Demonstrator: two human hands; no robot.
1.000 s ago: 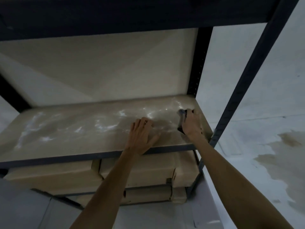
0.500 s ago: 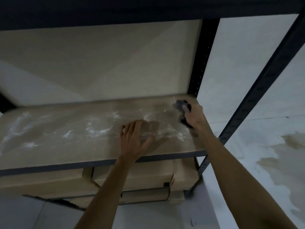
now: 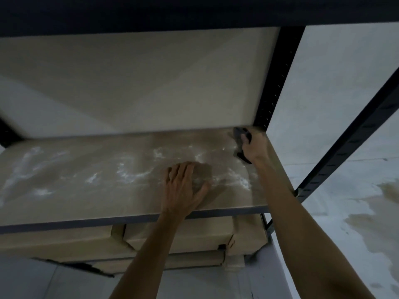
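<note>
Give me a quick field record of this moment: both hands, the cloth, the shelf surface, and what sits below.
left hand: flat on the shelf board near its front edge, fingers straight, holding nothing
right hand: grips a dark cloth at the back right corner, beside the rear upright
shelf surface: tan, streaked with white smears across most of its width
below: cardboard boxes stacked under the shelf
off to the right: brownish stain

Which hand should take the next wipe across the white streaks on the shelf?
Right, probably: the right hand grips the dark cloth at the back right corner of the shelf board, while the left hand lies flat on it, holding nothing.
</note>
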